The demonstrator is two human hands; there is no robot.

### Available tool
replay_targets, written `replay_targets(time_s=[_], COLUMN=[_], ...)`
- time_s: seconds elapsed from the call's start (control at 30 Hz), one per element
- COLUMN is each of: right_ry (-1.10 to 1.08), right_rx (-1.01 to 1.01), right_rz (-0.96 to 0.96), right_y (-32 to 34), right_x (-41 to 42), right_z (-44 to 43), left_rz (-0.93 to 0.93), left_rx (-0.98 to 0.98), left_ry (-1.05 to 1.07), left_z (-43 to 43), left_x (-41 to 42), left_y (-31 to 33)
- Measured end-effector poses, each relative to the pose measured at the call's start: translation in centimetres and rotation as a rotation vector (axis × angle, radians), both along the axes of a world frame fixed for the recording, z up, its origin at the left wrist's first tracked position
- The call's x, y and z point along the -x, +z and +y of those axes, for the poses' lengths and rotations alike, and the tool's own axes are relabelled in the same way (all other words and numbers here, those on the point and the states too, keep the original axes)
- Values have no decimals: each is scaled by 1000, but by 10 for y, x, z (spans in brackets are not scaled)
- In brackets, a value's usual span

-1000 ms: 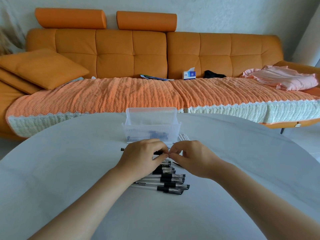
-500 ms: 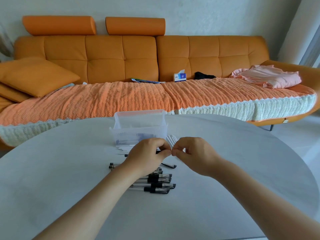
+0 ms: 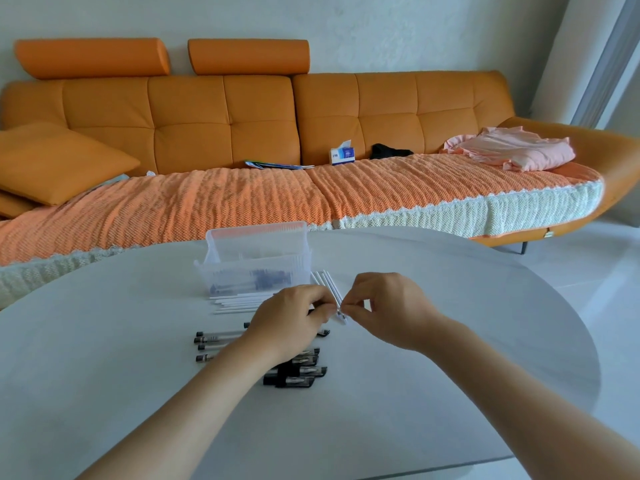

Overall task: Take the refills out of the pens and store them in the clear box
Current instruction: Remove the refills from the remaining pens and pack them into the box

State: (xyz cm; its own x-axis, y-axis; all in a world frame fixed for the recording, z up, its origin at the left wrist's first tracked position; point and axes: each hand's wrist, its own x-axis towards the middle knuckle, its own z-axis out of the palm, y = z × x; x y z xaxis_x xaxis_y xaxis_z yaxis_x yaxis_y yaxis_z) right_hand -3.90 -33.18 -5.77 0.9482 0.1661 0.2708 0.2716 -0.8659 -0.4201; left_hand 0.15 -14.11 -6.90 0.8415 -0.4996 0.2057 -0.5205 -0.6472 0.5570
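Left hand (image 3: pixel 291 320) and right hand (image 3: pixel 384 310) pinch one pen (image 3: pixel 340 312)
Ribbed clear box (image 3: pixel 256 268) behind; left forearm (image 3: pixel 214 386) half hides black-capped pens (image 3: pixel 301 372)

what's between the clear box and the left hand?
Loose white refills lying on the table, in front of the clear box and running up to the left hand. Seen in the head view.

The table (image 3: pixel 450 341) is filling the lower frame, the sofa (image 3: pixel 225 133) stretching behind it across the upper half; the box (image 3: pixel 258 261) is sitting on the table just above centre; loose refills (image 3: pixel 239 303) are lying directly below it; the pens (image 3: pixel 294 374) are lying lower still, partly under the left hand (image 3: pixel 291 323); the right hand (image 3: pixel 388 310) is meeting it at centre, a held pen (image 3: pixel 341 315) between them; a cushion (image 3: pixel 59 161) is resting at the sofa's left, a tissue box (image 3: pixel 343 154) mid-seat, folded cloth (image 3: pixel 512 150) at right.
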Motion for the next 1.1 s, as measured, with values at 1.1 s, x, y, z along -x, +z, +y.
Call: replay_targets(time_s=[1.1], right_ry=[-288], right_rx=[143], right_rz=[254], right_y=[-18], right_x=[-30], right_z=[-5], left_rz=[-169], left_rx=[33], left_ry=[-28], left_z=[38], left_x=[-18], left_y=[-20])
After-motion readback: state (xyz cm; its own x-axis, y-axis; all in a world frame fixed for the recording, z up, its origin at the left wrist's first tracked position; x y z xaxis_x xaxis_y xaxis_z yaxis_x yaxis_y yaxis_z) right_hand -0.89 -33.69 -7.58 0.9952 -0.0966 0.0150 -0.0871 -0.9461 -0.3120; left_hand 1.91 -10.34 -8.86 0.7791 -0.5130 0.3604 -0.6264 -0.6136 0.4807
